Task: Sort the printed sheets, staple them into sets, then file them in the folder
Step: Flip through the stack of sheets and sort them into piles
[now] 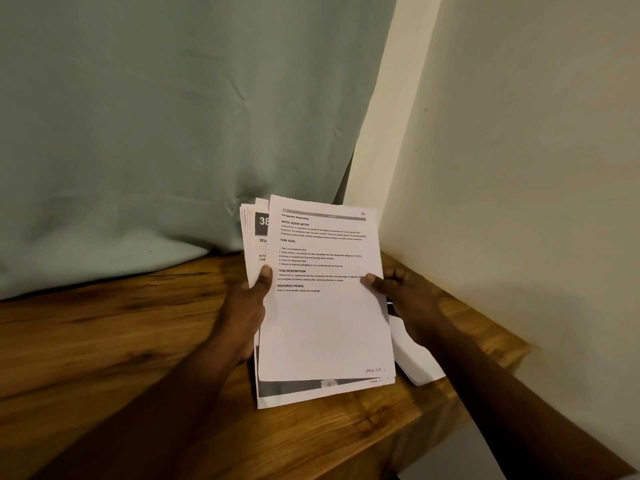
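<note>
Printed sheets (pixel 294 398) are held as a stack just above the bench (pixel 104 341), near its right end. Top sheet (pixel 322 323): bold black headings, blank lower half, red handwriting at the bottom corner. Left hand (pixel 246 313) grips the stack's left edge and right hand (pixel 405 299) its right edge, thumbs on top.

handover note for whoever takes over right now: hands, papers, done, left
Left hand grips the stack of printed sheets at its left edge, thumb on top.
Right hand pinches the top sheet at its right edge.
The stack is over the wooden table; more white paper lies to its right.
Sorting under way; stapling and filing remain. No stapler or folder in view.
</note>
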